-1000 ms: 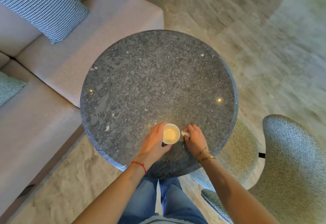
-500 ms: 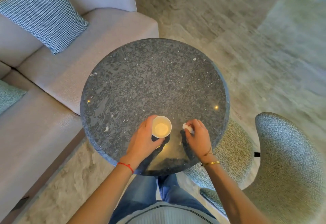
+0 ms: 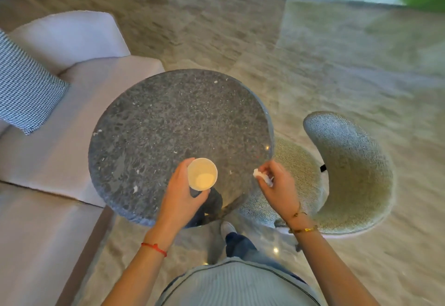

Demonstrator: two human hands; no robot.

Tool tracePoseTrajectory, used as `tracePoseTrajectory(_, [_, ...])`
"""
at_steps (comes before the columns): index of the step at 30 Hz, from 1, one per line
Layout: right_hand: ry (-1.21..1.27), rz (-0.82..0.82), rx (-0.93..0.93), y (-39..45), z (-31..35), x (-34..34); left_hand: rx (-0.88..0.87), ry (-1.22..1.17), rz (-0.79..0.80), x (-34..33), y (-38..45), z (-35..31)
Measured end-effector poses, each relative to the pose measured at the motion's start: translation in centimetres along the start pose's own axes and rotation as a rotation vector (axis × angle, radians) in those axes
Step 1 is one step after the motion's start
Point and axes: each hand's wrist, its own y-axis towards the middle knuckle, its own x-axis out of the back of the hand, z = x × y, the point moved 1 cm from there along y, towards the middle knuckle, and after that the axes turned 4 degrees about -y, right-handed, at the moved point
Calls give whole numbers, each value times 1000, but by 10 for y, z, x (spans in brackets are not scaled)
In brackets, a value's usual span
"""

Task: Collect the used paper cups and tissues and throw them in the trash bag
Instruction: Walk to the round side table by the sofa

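A white paper cup (image 3: 202, 173) is held upright above the near part of the round dark stone table (image 3: 168, 122). My left hand (image 3: 181, 195) grips it from the left, fingers curled round its side. My right hand (image 3: 277, 185) pinches a small crumpled white tissue (image 3: 261, 176) over the table's near right edge. The cup's inside looks pale and I see nothing in it. No trash bag is in view.
A beige sofa (image 3: 60, 113) with a checked cushion (image 3: 24, 93) runs along the left. A speckled green-grey chair (image 3: 349, 173) stands to the right of the table. Polished stone floor (image 3: 313, 52) spreads beyond. My legs and one shoe (image 3: 227, 227) are below the table edge.
Both hands have lifted off the table, the left with the cup and the right with the tissue. The view has pulled back and swung right, so the table looks smaller and more floor shows.
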Motion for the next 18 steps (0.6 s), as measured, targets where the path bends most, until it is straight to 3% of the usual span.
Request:
tracePoseTrajectory(9, [2,-190,-275,-167,6,44,-192,55,257,-12,-73,-34])
tracePoseTrajectory(18, [-10,-439,-599,-307,-19,96,-438,42,594,-91,-125,-98])
